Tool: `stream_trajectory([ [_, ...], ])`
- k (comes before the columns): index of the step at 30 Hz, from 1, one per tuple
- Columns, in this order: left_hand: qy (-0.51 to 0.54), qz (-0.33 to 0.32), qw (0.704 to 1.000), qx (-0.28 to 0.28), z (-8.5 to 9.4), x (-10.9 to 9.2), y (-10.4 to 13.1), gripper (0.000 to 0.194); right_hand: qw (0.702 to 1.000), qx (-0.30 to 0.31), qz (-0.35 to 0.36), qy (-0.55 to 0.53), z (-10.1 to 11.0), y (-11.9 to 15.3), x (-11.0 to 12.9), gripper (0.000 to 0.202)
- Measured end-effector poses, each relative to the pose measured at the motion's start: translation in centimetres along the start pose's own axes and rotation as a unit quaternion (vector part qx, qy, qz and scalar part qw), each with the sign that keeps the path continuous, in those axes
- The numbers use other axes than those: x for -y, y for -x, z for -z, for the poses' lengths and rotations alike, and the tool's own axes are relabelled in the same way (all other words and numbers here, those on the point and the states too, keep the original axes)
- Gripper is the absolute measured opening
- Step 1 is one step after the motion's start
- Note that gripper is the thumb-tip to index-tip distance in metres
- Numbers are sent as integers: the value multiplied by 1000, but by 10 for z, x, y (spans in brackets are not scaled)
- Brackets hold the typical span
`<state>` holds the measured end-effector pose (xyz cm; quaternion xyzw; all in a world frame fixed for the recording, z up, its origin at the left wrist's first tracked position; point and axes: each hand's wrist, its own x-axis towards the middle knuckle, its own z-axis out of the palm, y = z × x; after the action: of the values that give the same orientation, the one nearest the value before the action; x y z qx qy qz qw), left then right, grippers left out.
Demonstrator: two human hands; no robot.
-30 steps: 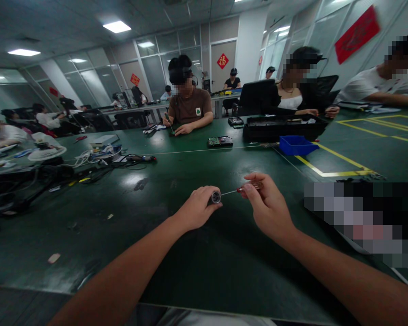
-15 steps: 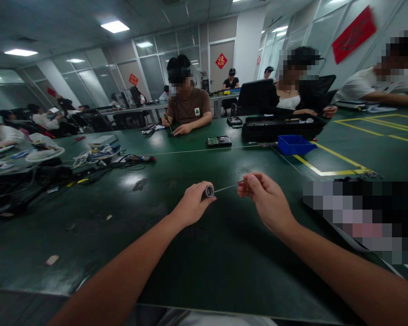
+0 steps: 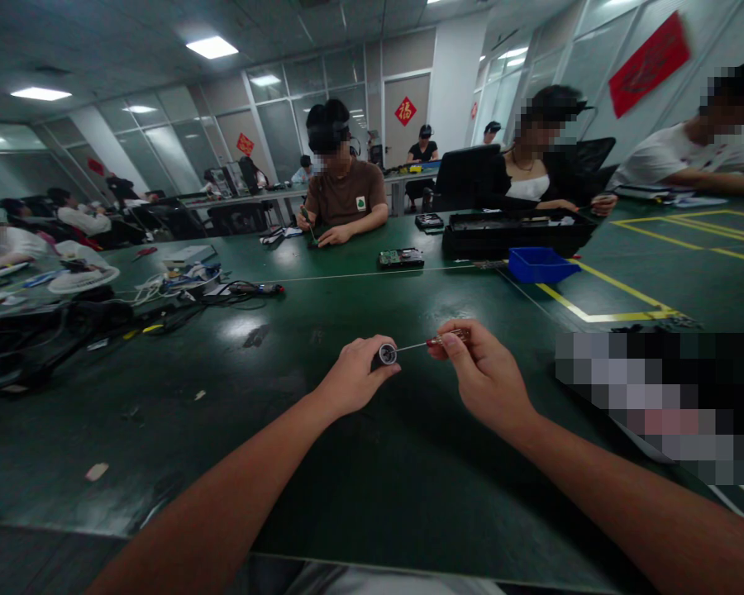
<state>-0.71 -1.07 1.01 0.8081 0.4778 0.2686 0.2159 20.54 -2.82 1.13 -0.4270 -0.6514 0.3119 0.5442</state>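
Observation:
My left hand (image 3: 356, 376) is closed around a small dark cylinder (image 3: 387, 354), whose round open end with a silvery rim faces me. In my right hand (image 3: 487, 368) is a screwdriver (image 3: 447, 338) with a clear and red handle, held between thumb and fingers. Its thin metal shaft points left and meets the right side of the cylinder's rim. Whether the tip is inside or only touching, I cannot tell. Both hands are above the green table (image 3: 372, 496). Most of the cylinder's body is hidden by my left fingers.
A circuit board on a dark block (image 3: 400, 258) lies ahead, with a blue bin (image 3: 542, 264) and a long black tray (image 3: 517, 235) to its right. Cables (image 3: 179, 310) clutter the left. Across the table a person (image 3: 345, 186) works with a tool.
The right hand has turned slightly, so more of the screwdriver's handle shows. The left hand and cylinder have shifted a little to the right and down.

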Motion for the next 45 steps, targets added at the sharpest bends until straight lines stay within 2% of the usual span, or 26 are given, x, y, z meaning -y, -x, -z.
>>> stream_trajectory([
  [7,-20,-17,1000,3,-3,2,-1,18,997,12,27,64,1,2,5,23],
  [13,-43,-33,998,21,-5,-1,-1,16,992,-4,14,129,0,2,13,27],
  [16,-38,-27,999,18,-4,0,-1,16,994,9,28,108,0,3,14,22],
  [20,-45,-27,998,23,-4,1,-1,15,993,42,15,106,2,4,15,26],
  [23,-51,-29,998,28,-4,1,-1,15,993,31,3,112,1,3,15,27],
  [27,-42,-17,999,15,-2,-2,1,16,1000,-8,-21,-3,-2,0,9,20],
  [30,-32,-26,999,-3,2,-3,2,17,990,-31,-83,-106,-2,-7,2,22],
  [32,-38,-46,998,-16,5,-1,1,18,967,-38,-150,-203,-1,-12,0,24],
  [34,-58,-40,997,-17,7,4,-1,17,934,34,-229,-273,1,-16,-2,26],
  [35,-68,-28,997,-10,7,6,-2,16,925,28,-241,-291,2,-17,-2,27],
  [39,-62,-4,998,11,7,10,-5,18,936,-31,-207,-283,1,-18,-5,24],
  [45,-11,-5,1000,23,6,2,-2,12,975,-38,-126,-178,-4,-11,-8,27],
])
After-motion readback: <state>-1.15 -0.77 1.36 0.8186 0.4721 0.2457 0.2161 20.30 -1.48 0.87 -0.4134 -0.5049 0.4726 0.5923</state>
